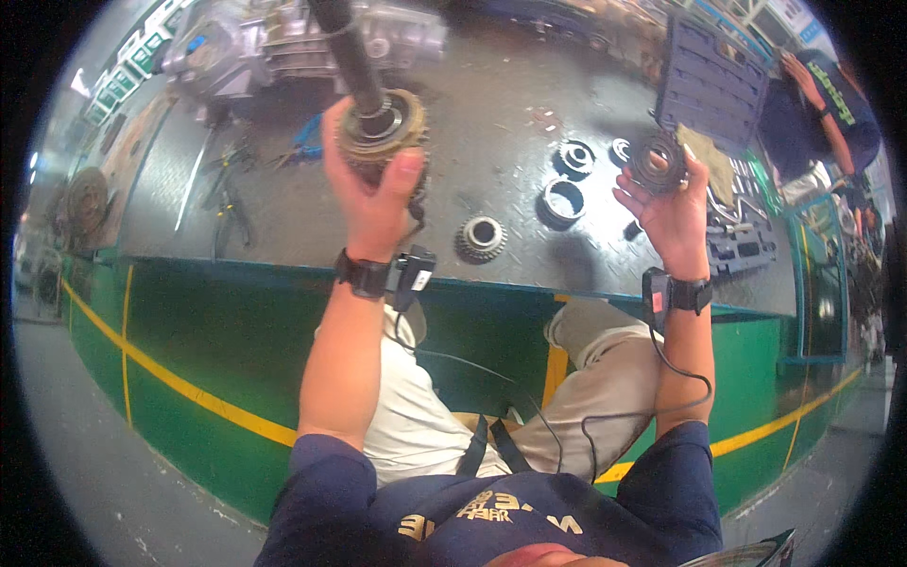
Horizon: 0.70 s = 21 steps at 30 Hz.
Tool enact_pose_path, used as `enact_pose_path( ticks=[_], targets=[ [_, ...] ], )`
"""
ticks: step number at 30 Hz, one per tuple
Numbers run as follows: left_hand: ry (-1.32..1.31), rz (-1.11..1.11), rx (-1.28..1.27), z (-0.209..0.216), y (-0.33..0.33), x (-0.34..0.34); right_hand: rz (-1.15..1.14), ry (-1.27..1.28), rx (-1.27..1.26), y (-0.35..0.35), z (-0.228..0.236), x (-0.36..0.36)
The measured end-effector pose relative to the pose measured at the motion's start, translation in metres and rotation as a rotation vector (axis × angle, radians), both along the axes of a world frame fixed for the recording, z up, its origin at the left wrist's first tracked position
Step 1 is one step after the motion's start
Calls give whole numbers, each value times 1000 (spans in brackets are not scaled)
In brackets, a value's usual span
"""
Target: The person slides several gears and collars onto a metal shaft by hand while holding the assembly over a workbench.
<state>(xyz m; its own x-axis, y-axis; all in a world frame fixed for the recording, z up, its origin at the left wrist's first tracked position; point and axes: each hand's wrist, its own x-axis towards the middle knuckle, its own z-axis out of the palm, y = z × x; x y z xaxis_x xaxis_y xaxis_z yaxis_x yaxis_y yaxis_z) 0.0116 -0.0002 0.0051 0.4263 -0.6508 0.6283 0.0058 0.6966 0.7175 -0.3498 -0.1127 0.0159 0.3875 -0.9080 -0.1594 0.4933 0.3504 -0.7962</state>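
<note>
One small toothed gear [483,238] sits on the metal bench [487,118] in the head view. Left of this small gear and farther from the body, the left hand [367,203] is curled about a gear stack [385,137] around a dark shaft [351,52], its thumb against the near side. Right of the small gear, the right hand [678,222] grips a dark ring-shaped gear [656,163] between thumb and fingers. Between the small gear and that hand lie a metal ring [550,209] and a toothed collar [573,173]. Left of the small gear are pliers [230,214]; beyond it, to the far right, stands a grey case [715,80].
</note>
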Motion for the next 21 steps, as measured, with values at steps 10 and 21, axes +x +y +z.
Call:
enact_pose_path(
  ticks=[10, 21],
  targets=[
    [-42, 31, 7, 3, -5, -1, -203, 186, -2, 4, -14, -30],
    [-131, 75, -17, 4, -5, -7, -404, 1245, -647, -14, -34, -36]
  ],
)
